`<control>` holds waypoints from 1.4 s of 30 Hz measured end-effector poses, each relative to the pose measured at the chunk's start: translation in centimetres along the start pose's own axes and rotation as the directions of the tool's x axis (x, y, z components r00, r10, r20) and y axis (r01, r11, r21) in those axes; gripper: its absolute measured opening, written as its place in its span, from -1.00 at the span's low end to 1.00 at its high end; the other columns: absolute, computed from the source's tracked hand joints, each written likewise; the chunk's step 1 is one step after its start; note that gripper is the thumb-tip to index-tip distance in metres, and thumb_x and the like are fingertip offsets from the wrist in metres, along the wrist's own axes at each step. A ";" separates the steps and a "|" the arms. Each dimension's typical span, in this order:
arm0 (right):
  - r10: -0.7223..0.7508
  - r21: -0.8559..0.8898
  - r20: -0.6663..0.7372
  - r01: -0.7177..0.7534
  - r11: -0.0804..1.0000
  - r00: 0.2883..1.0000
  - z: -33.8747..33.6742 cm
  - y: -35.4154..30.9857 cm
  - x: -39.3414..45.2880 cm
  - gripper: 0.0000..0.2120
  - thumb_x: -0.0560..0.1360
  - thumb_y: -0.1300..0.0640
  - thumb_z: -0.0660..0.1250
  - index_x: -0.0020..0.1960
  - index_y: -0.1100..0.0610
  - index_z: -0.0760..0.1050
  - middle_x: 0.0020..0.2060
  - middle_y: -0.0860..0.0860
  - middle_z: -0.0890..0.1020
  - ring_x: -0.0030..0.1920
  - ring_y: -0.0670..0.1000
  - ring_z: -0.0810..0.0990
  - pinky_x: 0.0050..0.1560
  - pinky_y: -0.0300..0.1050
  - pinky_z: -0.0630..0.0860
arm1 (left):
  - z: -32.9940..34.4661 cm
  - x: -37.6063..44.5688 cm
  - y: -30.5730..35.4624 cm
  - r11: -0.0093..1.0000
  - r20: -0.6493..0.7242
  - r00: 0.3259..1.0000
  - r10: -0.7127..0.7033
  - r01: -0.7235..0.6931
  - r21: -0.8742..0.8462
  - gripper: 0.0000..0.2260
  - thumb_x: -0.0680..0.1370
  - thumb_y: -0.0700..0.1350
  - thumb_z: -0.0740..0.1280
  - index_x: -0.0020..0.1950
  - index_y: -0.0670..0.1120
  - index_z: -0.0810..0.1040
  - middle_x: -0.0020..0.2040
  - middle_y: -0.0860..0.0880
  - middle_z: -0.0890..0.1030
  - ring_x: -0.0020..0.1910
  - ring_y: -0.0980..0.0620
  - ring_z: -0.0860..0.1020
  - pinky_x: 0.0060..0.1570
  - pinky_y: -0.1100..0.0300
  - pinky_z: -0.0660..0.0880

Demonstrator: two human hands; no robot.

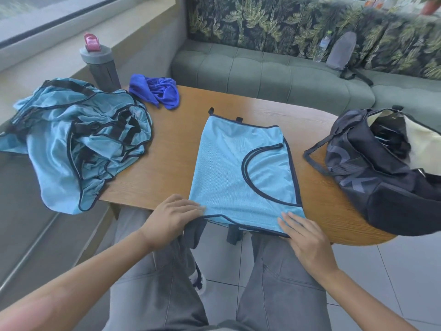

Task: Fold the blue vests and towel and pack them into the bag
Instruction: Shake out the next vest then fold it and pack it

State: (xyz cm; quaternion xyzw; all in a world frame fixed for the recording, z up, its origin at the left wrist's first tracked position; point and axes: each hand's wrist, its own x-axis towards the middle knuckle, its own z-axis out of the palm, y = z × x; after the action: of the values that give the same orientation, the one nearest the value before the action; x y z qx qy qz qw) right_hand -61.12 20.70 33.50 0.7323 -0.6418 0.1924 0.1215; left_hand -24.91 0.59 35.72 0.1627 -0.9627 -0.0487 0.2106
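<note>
A light blue vest [229, 168] with dark trim lies folded lengthwise on the wooden table [171, 149], its near edge at the table's front. My left hand [171, 218] pinches its near left corner. My right hand [303, 237] lies with straight fingers on its near right corner. A crumpled pile of blue vests [78, 139] covers the table's left end and hangs over the edge. A dark blue towel [157, 90] is bunched at the back left. The dark bag [381, 173] stands unzipped at the right end.
A grey bottle [100, 65] with a pink lid stands behind the pile by the window ledge. A green sofa [274, 72] runs behind the table, holding a grey backpack [341, 52] and a plastic bottle [322, 48]. My legs are under the table's front edge.
</note>
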 end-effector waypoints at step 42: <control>0.665 0.436 0.078 -0.625 0.648 0.743 -0.1 6.9 22.0 -0.96 0.64 0.03 0.29 0.04 -0.05 0.52 -0.17 -0.16 0.63 -0.17 -0.08 0.57 -0.23 -0.27 0.42 | 0.9 18.9 -12.0 0.465 -0.034 0.529 -0.848 0.712 -0.526 -0.67 0.66 0.19 0.20 -0.14 0.00 0.50 -0.43 0.06 0.35 -0.38 0.02 0.38 -0.33 0.02 0.31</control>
State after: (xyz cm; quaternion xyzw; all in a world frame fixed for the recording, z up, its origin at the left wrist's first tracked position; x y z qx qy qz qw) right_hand -65.70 0.10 42.73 0.4542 -0.7939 0.3935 -0.0929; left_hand -38.00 -16.98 40.36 0.5409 -0.6942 -0.3372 0.3343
